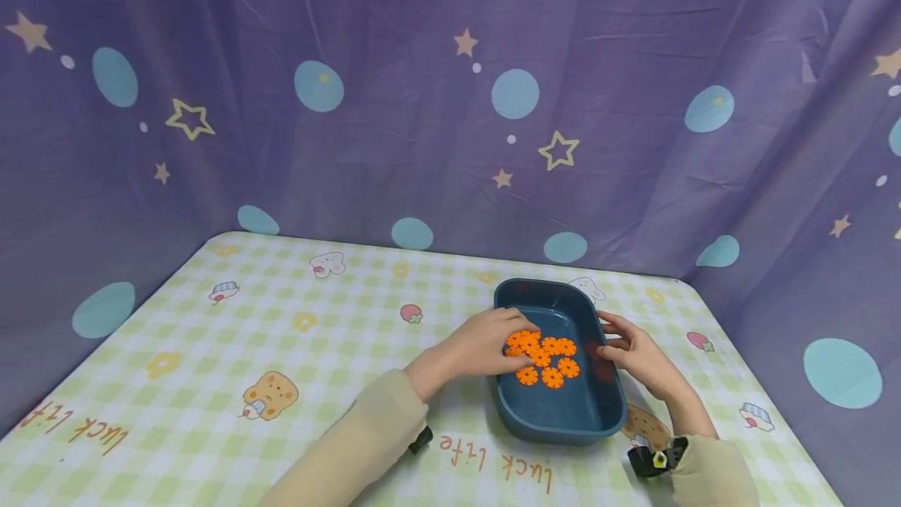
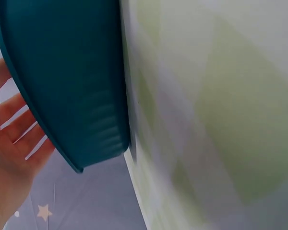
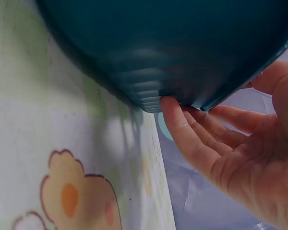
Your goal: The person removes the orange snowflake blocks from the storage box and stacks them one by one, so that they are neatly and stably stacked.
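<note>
Reaching with left hand (image 1: 486,344) over orange discs (image 1: 538,358) in bin (image 1: 563,409), toward right edge of tabletop (image 1: 366,343); unable to tell if grasping. Pinching bin wall with right hand (image 1: 639,357). Probably handling light, stiff; best pinching at disc rims.

Setting: curtained booth (image 1: 204,202). Purple star-print curtains (image 1: 408,139) enclose the rear and both sides of a green-checked, cartoon-printed surface (image 1: 352,343). The wider room type cannot be determined.

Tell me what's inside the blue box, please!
Orange flower-like pieces lie clustered inside the blue box. The left hand is over one side, hiding whatever lies beneath it.
</note>
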Demonstrator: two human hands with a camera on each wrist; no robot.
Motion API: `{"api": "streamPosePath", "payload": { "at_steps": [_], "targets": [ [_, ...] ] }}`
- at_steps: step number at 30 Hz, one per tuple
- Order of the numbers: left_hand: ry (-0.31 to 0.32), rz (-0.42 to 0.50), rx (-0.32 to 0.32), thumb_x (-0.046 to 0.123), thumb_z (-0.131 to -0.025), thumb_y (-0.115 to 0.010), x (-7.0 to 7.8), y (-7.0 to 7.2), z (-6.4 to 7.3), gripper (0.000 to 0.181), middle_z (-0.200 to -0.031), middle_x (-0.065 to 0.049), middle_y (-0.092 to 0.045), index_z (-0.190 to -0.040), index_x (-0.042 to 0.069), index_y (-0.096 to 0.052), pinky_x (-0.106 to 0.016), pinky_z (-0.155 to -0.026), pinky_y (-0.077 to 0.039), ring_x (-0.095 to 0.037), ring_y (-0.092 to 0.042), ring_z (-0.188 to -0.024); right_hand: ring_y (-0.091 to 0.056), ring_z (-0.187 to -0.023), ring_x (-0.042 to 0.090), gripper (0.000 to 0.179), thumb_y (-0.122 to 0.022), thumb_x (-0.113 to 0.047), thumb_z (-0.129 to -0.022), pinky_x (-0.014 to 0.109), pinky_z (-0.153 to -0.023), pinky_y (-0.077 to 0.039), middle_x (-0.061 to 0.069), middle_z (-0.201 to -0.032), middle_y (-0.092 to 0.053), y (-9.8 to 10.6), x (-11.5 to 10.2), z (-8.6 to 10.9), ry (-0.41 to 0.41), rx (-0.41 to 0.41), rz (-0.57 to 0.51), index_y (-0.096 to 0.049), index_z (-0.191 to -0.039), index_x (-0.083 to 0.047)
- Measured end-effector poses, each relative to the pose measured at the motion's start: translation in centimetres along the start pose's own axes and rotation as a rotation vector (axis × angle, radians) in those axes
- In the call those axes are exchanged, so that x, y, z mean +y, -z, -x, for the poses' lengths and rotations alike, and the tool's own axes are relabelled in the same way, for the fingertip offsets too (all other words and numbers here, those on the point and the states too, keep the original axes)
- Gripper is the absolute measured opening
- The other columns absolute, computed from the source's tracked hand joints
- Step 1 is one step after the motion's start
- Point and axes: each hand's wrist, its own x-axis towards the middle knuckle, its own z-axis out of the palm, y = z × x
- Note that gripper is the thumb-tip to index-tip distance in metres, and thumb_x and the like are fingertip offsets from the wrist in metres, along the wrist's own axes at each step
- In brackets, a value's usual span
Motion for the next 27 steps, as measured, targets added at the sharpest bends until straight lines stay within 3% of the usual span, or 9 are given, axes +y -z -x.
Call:
{"api": "streamPosePath", "payload": {
  "at_steps": [13, 27],
  "targets": [
    [-0.045, 0.014, -0.119, 0.04, -0.082, -0.062, 1.3, -1.1, -1.7, 0.05, -0.119, 0.003, -0.055, -0.127, 0.019, -0.053, -0.021, -0.084, -0.045, -0.008, -0.054, -0.102, -0.051, -0.109, 0.041, 0.064, -0.055, -0.007, -0.087, 0.035, -0.075, -0.051, 0.032, -0.129, -0.038, -0.1, 0.1, 0.0, -0.002, 0.003, -0.004, -0.023, -0.142, 0.001],
    [-0.083, -0.014, -0.279, 0.038, -0.079, -0.068, 2.0, -2.1, -4.0, 0.049, -0.114, 0.007, -0.055, -0.123, 0.021, -0.057, -0.019, -0.085, -0.044, -0.005, -0.055, -0.096, -0.05, -0.11, 0.042, 0.063, -0.053, -0.007, -0.088, 0.035, -0.075, -0.051, 0.032, -0.13, -0.036, 0.1, 0.2, 0.1, 0.006, -0.01, -0.01, -0.022, -0.142, 0.0]
  ]
}}
